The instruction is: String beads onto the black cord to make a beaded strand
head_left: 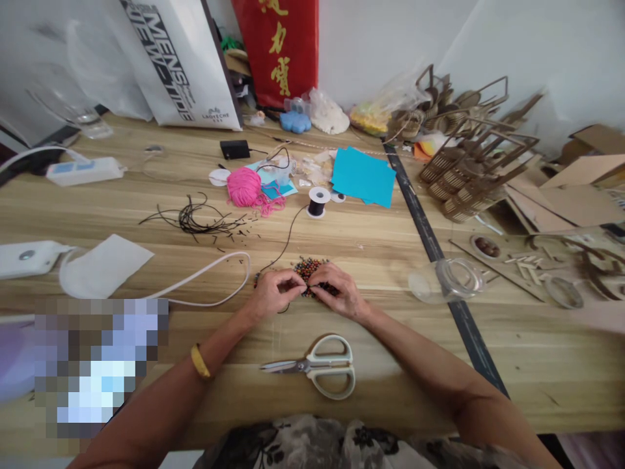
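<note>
Beads [307, 266] are lying between the front and rear desk [390, 355] edges; left hand [274, 291] and right hand [338, 289] are pinching narrowly, contents indistinct.

Beads [307, 266], small, round, mixed red, orange, blue and dark, in a loose heap, partly hidden; cord [291, 236], thin, black, curving slackly from the white-flanged spool [319, 195], upright behind the heap, to a few beads at left, threaded or loose unclear.
</note>
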A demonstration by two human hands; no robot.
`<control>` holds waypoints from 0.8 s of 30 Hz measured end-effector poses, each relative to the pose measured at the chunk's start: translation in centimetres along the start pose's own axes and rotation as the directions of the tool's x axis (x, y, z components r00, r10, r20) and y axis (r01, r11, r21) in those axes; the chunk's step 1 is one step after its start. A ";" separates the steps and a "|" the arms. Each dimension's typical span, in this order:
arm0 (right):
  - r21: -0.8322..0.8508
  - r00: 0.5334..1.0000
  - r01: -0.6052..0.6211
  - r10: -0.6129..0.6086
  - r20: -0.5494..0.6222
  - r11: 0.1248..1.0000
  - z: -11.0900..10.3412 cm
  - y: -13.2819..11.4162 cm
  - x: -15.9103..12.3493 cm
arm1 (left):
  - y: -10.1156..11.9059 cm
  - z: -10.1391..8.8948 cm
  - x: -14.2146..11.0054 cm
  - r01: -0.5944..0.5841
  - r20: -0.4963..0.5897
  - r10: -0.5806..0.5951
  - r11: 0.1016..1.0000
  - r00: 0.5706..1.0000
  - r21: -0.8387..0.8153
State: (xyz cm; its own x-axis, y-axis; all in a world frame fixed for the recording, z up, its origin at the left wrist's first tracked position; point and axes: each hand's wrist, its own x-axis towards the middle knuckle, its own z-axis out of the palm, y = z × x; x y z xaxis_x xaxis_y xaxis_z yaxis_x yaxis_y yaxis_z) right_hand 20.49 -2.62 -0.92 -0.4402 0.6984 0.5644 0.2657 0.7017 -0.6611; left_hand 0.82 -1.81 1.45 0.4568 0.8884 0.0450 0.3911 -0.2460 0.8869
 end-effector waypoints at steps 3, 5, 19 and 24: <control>0.002 1.000 0.002 -0.002 0.006 1.000 0.0 -0.1 0.1 | 0.0 0.0 0.0 0.002 0.006 -0.002 1.000 1.000 -0.001; 0.003 1.000 0.005 -0.005 0.004 1.000 -0.1 -0.1 0.1 | 0.1 0.0 0.0 0.003 0.004 -0.003 1.000 1.000 -0.001; 0.038 1.000 -0.005 0.006 -0.014 0.999 -0.1 -0.3 0.2 | 0.0 0.0 0.0 -0.007 -0.009 0.007 1.000 1.000 -0.002; 0.072 0.998 -0.064 0.066 -0.020 0.995 -0.1 -0.3 0.1 | 0.1 -0.1 0.0 -0.003 -0.005 0.003 1.000 1.000 0.018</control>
State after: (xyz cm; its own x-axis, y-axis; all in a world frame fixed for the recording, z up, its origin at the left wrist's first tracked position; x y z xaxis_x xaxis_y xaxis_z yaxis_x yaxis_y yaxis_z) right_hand 20.41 -2.76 -0.57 -0.4044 0.7458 0.5294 0.2312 0.6434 -0.7298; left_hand 0.79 -1.81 1.58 0.4544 0.8894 0.0499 0.4042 -0.2557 0.8782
